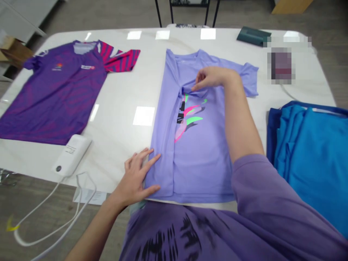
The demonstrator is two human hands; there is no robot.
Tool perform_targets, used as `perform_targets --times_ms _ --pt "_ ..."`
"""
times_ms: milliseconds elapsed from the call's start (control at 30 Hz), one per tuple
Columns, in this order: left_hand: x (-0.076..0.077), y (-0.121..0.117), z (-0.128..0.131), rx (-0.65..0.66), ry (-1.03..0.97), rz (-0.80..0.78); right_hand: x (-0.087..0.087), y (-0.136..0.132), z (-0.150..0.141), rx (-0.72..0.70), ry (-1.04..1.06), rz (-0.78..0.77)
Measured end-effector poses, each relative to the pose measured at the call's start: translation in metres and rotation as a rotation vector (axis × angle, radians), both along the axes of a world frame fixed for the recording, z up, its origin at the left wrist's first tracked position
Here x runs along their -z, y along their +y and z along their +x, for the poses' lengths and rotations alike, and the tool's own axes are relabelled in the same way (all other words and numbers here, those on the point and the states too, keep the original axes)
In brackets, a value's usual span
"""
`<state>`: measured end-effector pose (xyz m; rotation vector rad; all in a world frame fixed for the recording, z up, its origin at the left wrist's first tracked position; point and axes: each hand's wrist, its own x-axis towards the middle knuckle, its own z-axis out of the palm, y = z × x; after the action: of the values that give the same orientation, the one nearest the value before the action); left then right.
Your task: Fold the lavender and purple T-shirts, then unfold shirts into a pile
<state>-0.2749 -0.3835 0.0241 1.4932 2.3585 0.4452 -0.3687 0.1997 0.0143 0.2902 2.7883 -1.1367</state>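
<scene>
Head view: a light purple shirt (206, 159) lies print side up on the table (116, 108), right in front of the person, its left side turned inward over part of the design. The right hand (213, 77) pinches cloth near the chest between thumb and fingertips, a light grip that seems meant to straighten the folded-in part. The left hand (136, 175) rests spread on the lower folded edge, grasping nothing, presumably to stop it slipping. A purple and red shirt (67, 98) lies apart at left, blue clothes (320, 141) at right (perhaps set aside for working room).
</scene>
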Motion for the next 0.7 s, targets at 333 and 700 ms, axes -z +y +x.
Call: perform_targets --times_ms 333,700 --pt "-0.041 0.247 -0.226 -0.347 0.046 0.508 -0.004 -0.033 -0.003 -0.106 -0.184 0.067" --pt "0.02 0.426 -0.375 -0.503 -0.024 0.275 -0.047 -0.058 0.008 -0.164 -0.406 0.257"
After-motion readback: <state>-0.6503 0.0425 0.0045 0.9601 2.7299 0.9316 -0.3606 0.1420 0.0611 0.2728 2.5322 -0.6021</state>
